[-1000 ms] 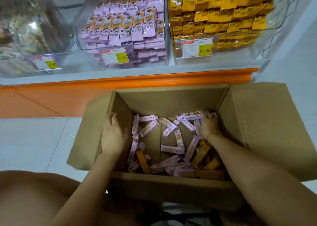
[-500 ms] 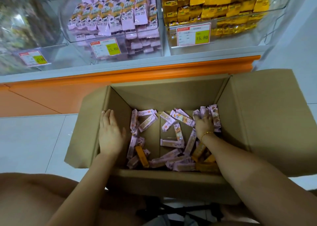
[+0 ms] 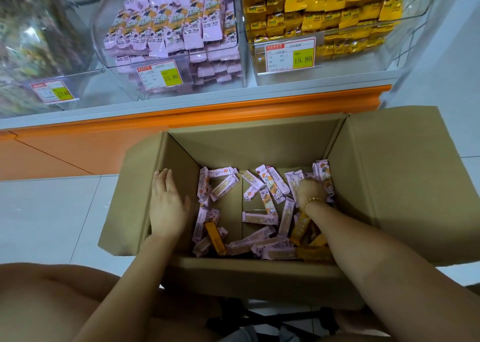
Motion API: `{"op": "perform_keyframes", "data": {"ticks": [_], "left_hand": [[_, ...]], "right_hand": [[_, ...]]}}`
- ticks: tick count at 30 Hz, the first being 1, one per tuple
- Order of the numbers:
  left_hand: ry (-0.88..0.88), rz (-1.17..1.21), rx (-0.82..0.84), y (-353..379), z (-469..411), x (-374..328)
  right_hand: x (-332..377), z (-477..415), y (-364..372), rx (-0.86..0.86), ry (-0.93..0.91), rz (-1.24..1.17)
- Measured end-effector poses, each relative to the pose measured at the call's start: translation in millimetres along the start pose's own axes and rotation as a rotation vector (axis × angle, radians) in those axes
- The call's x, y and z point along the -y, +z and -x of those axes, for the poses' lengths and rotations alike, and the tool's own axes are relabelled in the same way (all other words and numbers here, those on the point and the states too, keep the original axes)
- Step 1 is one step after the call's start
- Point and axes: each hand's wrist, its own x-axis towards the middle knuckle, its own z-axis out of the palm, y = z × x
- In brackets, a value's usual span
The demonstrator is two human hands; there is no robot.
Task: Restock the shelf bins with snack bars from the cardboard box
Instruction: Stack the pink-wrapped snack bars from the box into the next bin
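Inside the cardboard box (image 3: 259, 147), at its far right corner, right hand (image 3: 310, 192) clutches several purple snack bars (image 3: 274, 186); left hand (image 3: 166, 206) lies flat against the left wall. Bars judged light, slick-wrapped, crushable: gather by the middles.

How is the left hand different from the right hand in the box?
The left hand lies flat and open against the left wall of the brown cardboard box, holding nothing; the right hand is curled round lilac-wrapped snack bars. The right wrist wears a gold bracelet; the left wrist is bare. Both are inside the box.
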Motion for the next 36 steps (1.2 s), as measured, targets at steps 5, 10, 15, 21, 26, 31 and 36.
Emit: {"op": "perform_keyframes", "data": {"ticks": [5, 10, 15, 21, 26, 31, 36], "left_hand": [[-0.003, 0.0, -0.001, -1, 1, 0], [-0.011, -0.006, 0.003, -1, -1, -1], [-0.022, 0.006, -0.004, -2, -2, -1], [-0.034, 0.027, 0.001, -4, -1, -3], [-0.048, 0.009, 0.006, -4, -4, -4], [-0.063, 0.021, 0.004, -5, -3, -4], [-0.085, 0.061, 0.011, -8, -4, -6]], "right_hand": [[8, -3, -13, -0.034, 0.093, -0.233], [22, -8, -19, 0.137, -0.047, -0.637], [22, -11, 5, 0.24, -0.127, -0.786], [46, -12, 5, 0.206, -0.283, -0.789], [72, -16, 11, 0.166, -0.407, -0.548], [78, -11, 22, 0.194, -0.458, -0.466], [69, -3, 17, 0.338, -0.378, -0.527]]}}
